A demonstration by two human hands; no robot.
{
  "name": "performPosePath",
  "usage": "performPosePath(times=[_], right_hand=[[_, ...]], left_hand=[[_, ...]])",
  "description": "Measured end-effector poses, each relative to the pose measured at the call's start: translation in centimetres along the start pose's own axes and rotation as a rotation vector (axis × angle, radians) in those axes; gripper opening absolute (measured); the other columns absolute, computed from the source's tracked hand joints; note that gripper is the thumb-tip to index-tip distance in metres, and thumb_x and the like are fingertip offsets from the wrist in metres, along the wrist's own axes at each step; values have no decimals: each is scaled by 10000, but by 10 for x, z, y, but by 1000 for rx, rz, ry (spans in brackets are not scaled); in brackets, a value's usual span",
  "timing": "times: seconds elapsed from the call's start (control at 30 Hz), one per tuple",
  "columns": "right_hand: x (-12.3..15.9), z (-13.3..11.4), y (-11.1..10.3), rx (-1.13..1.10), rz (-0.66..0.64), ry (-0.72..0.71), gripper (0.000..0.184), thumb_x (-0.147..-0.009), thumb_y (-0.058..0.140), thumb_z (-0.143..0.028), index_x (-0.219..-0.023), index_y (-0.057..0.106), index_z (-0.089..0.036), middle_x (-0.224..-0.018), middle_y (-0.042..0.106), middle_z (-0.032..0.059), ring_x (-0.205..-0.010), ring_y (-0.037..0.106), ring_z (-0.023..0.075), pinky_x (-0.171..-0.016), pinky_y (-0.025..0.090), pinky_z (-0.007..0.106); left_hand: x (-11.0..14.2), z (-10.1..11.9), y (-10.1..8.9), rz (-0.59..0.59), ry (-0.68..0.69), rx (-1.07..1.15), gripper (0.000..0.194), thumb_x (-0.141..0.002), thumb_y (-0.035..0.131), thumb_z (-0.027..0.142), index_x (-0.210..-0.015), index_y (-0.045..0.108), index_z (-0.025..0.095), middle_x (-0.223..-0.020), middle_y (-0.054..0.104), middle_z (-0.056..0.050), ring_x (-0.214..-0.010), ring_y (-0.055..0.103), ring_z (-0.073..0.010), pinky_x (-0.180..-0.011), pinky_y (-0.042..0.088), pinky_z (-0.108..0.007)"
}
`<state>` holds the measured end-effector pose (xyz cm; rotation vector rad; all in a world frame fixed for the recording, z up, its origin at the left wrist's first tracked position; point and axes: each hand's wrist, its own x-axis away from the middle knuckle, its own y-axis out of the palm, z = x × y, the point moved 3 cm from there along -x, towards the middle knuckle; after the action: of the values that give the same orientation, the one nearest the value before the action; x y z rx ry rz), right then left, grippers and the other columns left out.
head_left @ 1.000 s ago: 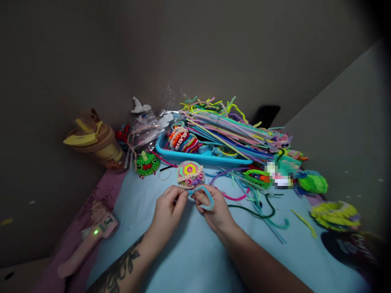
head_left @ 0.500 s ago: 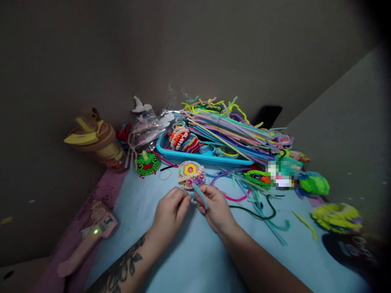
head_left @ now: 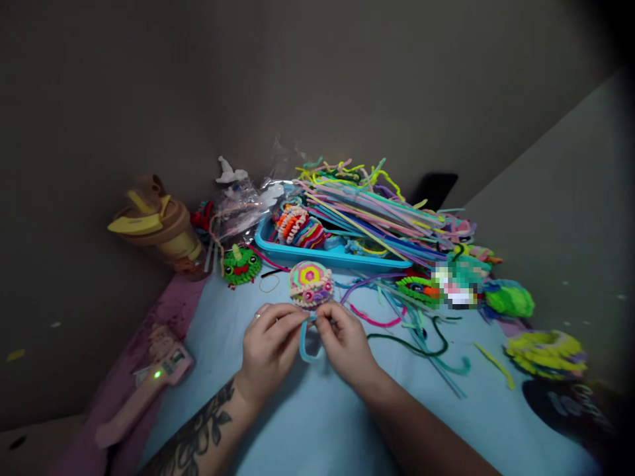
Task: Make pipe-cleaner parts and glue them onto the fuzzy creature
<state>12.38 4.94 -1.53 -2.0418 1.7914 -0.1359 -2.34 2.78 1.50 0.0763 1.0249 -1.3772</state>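
left hand [head_left: 270, 344]: pinches light-blue fuzzy stem [head_left: 303, 344] | right hand [head_left: 346, 340]: pinches same stem | stem: bent into a loop between both hands, near patterned ball [head_left: 310, 274]

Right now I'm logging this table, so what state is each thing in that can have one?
Left hand, pinching the light-blue strip
Right hand, pinching it too
Light-blue strip, bent into a loop
Patterned ball, set down
Pink device, lying down, green light on
Cup, lid on
Blue tray, uncovered, loaded
Dark green strip, curved
Clear plastic, crumpled
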Motion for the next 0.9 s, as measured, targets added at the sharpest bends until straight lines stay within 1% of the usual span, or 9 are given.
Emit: performPosePath(times=[0.17, 0.27, 0.4, 0.53, 0.6, 0.67, 0.77, 0.83, 0.9], right_hand=[[-1, 1, 1, 29, -22, -5, 108, -837, 462, -160, -746, 506, -195, -727, 536, 7, -696, 503, 154, -631, 379, 254], [-2, 5, -2, -49, 27, 43, 107, -849, 466, -211, -750, 501, -196, -718, 510, 4, -679, 481, 150, -618, 377, 254], [-5, 10, -5, -231, 76, 154, 161, -855, 482, -318, -745, 485, -201, -641, 439, -25, -572, 408, 122, -512, 326, 231], [-6, 14, -1, -516, 45, 314, 254, -832, 529, -444, -760, 453, -213, -544, 333, -80, -424, 272, 80, -393, 197, 209], [-6, 15, 2, -644, 67, 351, 281, -818, 556, -469, -763, 447, -216, -544, 317, -89, -404, 230, 66, -377, 163, 203], [-6, 15, 4, -738, 113, 355, 290, -807, 582, -466, -756, 446, -216, -555, 316, -89, -408, 214, 61, -376, 157, 200], [-5, 14, 4, -799, 155, 350, 292, -802, 596, -459, -746, 448, -214, -557, 323, -87, -417, 215, 60, -379, 163, 198], [-4, 13, 4, -786, 141, 342, 289, -801, 599, -457, -750, 454, -212, -558, 333, -86, -416, 229, 58, -380, 168, 198], [-4, 13, 3, -737, 99, 329, 282, -800, 601, -450, -756, 463, -208, -560, 341, -86, -413, 248, 55, -382, 173, 198]], left_hand=[[0, 2, -4, 34, 23, 24, 258, -763, 640, 98, -1006, 638, 183, -950, 639, -67, -841, 602, -160, -756, 485, -286], [-1, -3, -2, 44, -52, 62, 228, -786, 616, 86, -979, 671, 193, -922, 668, -56, -838, 621, -145, -757, 490, -262], [-3, -13, 2, 48, -255, 152, 163, -791, 626, 143, -917, 718, 189, -911, 708, -64, -843, 645, -155, -761, 494, -254], [-4, -21, 9, 2, -555, 337, 111, -767, 642, 201, -802, 746, 182, -819, 719, -54, -765, 646, -158, -685, 478, -238], [-1, -23, 14, -17, -697, 438, 118, -752, 654, 238, -786, 750, 179, -764, 705, -42, -672, 616, -137, -602, 447, -218], [3, -24, 20, -37, -822, 544, 165, -741, 666, 295, -797, 749, 165, -637, 654, -16, -538, 535, -101, -503, 383, -199], [8, -24, 28, -43, -956, 721, 279, -726, 675, 385, -825, 737, 131, -488, 534, 28, -438, 417, -67, -444, 312, -186], [9, -25, 32, -3, -1011, 822, 329, -706, 687, 421, -826, 723, 117, -499, 529, 30, -438, 408, -61, -447, 312, -183], [10, -27, 32, 53, -1046, 865, 350, -677, 710, 435, -814, 709, 114, -532, 548, 24, -449, 422, -63, -452, 323, -183]])
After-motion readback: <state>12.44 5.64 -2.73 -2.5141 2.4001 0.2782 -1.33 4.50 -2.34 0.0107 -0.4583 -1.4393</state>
